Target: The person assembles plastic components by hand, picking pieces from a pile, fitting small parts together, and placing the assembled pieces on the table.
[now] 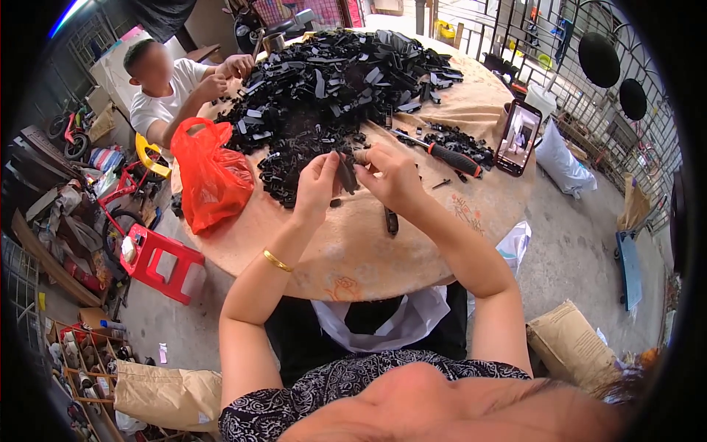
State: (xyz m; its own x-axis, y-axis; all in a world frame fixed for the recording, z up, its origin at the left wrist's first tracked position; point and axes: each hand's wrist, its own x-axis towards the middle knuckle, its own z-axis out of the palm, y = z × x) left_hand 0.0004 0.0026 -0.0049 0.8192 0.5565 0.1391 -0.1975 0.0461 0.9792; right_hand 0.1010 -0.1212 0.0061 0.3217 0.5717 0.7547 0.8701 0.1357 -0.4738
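Observation:
Over the near part of the round table, my left hand (pixel 318 186) pinches a small flat black plastic piece (pixel 347 175) between thumb and fingers. Just to its right, my right hand (pixel 392 175) has its fingertips drawn together close to that piece. What the right fingers grip, if anything, is too small to make out. A tan band wraps one of its fingers. Beyond both hands spreads a big heap of black plastic parts (pixel 324 96). Below my right hand a dark slim object (pixel 391 221) lies on the cloth.
A red plastic bag (pixel 212 180) stands at the table's left. To the right lie a tool with a black-and-red handle (pixel 455 158), a smaller pile of black bits (pixel 471 145) and an upright phone (pixel 519 138). A co-worker (pixel 163 88) handles parts at far left. A white bag (pixel 383 331) hangs below the near edge.

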